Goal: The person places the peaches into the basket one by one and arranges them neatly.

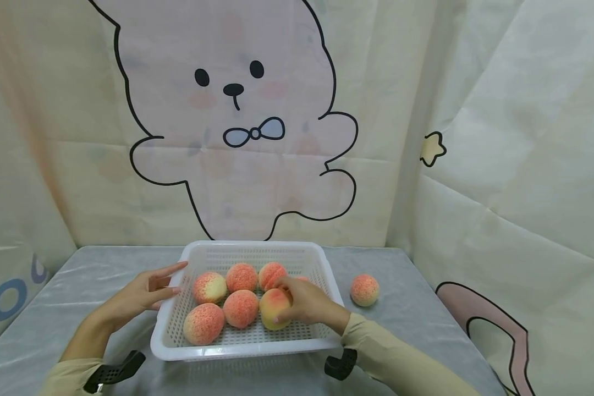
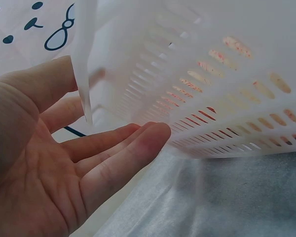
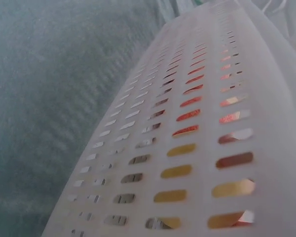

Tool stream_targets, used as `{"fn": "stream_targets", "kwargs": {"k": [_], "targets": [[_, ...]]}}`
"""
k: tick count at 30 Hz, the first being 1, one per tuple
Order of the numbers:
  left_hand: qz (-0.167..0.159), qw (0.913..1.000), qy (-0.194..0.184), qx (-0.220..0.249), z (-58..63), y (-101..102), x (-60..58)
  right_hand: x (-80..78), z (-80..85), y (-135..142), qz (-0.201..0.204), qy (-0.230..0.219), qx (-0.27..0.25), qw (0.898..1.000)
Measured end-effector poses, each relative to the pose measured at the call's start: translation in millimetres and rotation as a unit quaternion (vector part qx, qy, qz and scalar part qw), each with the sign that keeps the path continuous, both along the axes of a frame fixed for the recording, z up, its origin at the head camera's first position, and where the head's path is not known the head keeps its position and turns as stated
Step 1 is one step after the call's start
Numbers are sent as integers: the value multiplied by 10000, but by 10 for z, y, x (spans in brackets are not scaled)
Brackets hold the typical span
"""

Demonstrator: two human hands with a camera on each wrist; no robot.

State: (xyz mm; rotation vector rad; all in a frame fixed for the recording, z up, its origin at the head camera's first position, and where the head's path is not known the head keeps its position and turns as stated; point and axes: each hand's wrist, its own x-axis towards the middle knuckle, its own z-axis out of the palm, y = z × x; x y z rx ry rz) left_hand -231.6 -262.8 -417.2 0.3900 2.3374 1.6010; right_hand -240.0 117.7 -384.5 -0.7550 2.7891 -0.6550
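Observation:
A white plastic basket [image 1: 247, 348] with slotted walls stands on the table and holds several fuzzy pink-and-yellow peaches. At its left side, my left hand [image 1: 141, 294] grips the rim. In the left wrist view, some digits of the left hand [image 2: 54, 163] pass behind the rim, while others lie outside the slotted wall [image 2: 212, 98]. Inside the basket at front right, my right hand [image 1: 304, 302] holds a yellower peach [image 1: 273, 313] with fingers and thumb round it. The right wrist view shows only the basket's slotted side [image 3: 187, 133], with the right hand out of sight.
One loose peach [image 1: 364, 290] lies on the grey tablecloth [image 1: 391, 341] to the right of the basket. Behind the table hangs a cream curtain [image 1: 376, 203] with a cartoon bear, and another curtain [image 1: 524, 181] borders the right side.

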Motion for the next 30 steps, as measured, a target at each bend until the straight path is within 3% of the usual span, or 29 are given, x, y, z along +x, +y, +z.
{"fn": "stream_targets", "kwargs": {"k": [7,15,21,30], "targets": [[10,10000,-26,36,-19,-4,-4,16,-65,-56,187,243,576,9979],[21,10000,-34,46,-21,0,-2,28,-63,-62,117,216,557,9981],[-2,10000,-52,79,-13,9,-1,52,-34,-19,218,123,254,9994],[35,10000,-44,47,-19,5,4,52,27,137,627,-389,-485,9961]]}}
